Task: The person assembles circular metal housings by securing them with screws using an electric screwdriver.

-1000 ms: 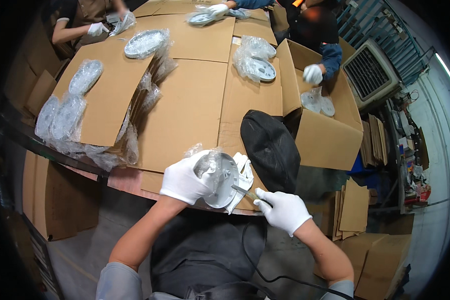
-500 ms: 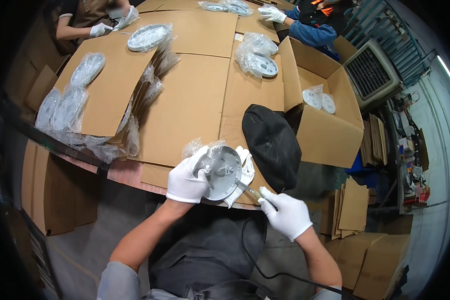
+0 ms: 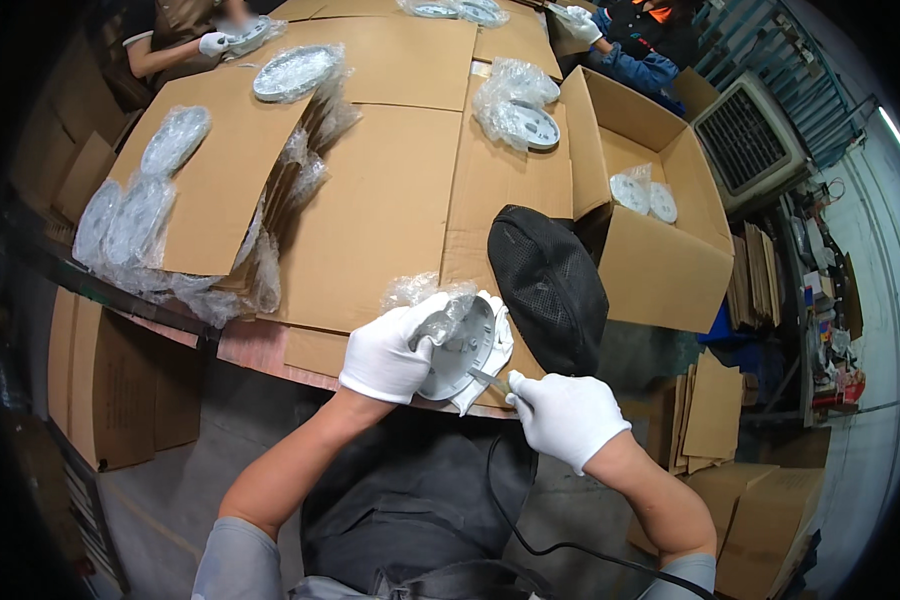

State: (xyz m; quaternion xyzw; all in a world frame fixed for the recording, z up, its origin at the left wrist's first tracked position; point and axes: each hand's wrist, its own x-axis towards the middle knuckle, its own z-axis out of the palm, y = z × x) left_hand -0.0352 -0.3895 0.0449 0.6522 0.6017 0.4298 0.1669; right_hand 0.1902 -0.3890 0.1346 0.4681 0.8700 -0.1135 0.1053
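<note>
In its white glove, my left hand [image 3: 382,352] is closed on the left edge of a round grey disc-shaped part [image 3: 448,378], tilted at the table's near edge. Crumpled clear plastic wrap [image 3: 410,291] clings to the disc's upper side. My gloved right hand [image 3: 575,420] grips a slim hand tool with a flat metal blade [image 3: 487,378]. The blade's tip meets the disc's lower right rim; most of the handle is hidden in my fingers. A loose white glove [image 3: 500,350] lies beneath the disc, and a black mesh cap [image 3: 548,290] sits just right of it.
Wrapped discs [image 3: 135,215] lie on stacked cardboard sheets [image 3: 220,170] at left. An open carton [image 3: 660,265] holding discs stands at right. More discs [image 3: 530,125] rest farther back. Two gloved co-workers [image 3: 635,45] [image 3: 175,40] work at the far side. A black cable [image 3: 540,552] hangs by my lap.
The disc has turned to a steeper tilt, and my left hand has shifted slightly right with it. My right hand has moved a little, with the blade still at the rim.
</note>
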